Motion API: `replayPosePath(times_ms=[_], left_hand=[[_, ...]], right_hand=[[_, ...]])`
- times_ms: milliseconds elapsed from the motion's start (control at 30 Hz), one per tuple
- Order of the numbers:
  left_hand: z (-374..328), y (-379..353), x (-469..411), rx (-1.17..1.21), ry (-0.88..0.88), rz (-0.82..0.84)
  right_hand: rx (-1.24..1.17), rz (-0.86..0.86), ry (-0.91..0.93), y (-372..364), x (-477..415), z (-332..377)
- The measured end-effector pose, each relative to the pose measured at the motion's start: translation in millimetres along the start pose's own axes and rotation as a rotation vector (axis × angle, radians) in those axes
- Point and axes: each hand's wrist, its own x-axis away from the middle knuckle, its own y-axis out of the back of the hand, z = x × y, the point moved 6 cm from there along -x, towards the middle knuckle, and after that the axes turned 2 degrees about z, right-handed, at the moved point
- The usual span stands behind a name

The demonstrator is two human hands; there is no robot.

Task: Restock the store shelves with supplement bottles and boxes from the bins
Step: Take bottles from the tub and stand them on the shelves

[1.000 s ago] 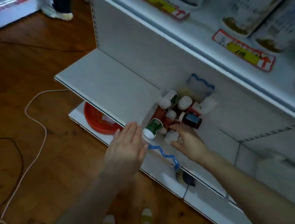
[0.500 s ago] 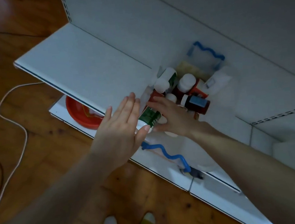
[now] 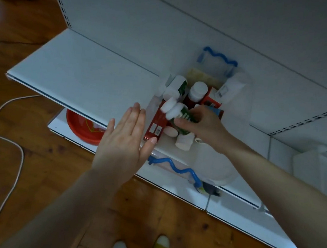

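Note:
A clear plastic bin with blue handles (image 3: 220, 56) sits on the white shelf (image 3: 87, 75), filled with several white-capped supplement bottles and red boxes. My right hand (image 3: 204, 126) reaches into the bin and grips a green-labelled bottle with a white cap (image 3: 179, 113). A red box (image 3: 155, 123) leans at the bin's left side. My left hand (image 3: 124, 143) is flat with straight fingers against the bin's near left wall, next to that box. More bottles (image 3: 197, 91) lie deeper in the bin, partly hidden.
A red bowl (image 3: 80, 127) sits on the bottom shelf below. A white cable (image 3: 7, 137) loops over the wooden floor at left. A white jug (image 3: 316, 165) stands on the lower shelf at right. My feet show at the bottom edge.
My right hand has closed around the green-labelled bottle and lifted it slightly. The left hand has stayed flat by the bin. The view has tilted down and drawn closer.

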Motion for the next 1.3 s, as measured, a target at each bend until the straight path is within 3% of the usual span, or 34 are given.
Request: replayPosePath(times_ms=[133,300,500,567,900,1133,1300], left_hand=[[-8.1,6.5,0.1,0.054,0.035,0.016],[-41.4,21.2,-12.2,0.194,-0.137,-0.148],[-71.2,-11.2,-73.4,0.263,-0.101,-0.062],[-80.5,-22.7,-95.7,0.287,-0.088,0.013],[-162.2,-26.8,-184.0,0.453,-0.173,-0.157],[-171.9,-43.4,-216.4,0.562,-0.15,-0.209],[-176.2,-45.9,-215.0,0.613,-0.232,-0.213]], right_hand=[[-0.167,-0.152,0.03,38.2,44.6,10.6],[-0.121,-0.411,-0.032,74.2,88.8,-5.5],[-0.157,-0.564,-0.088,99.0,118.0,-29.4],[-0.15,-0.586,-0.096,103.8,125.0,-34.7],[-0.264,-0.638,-0.067,118.4,138.9,-62.1],[-0.389,-0.652,-0.024,118.5,127.0,-80.5],[-0.42,-0.643,-0.013,118.6,119.8,-82.9]])
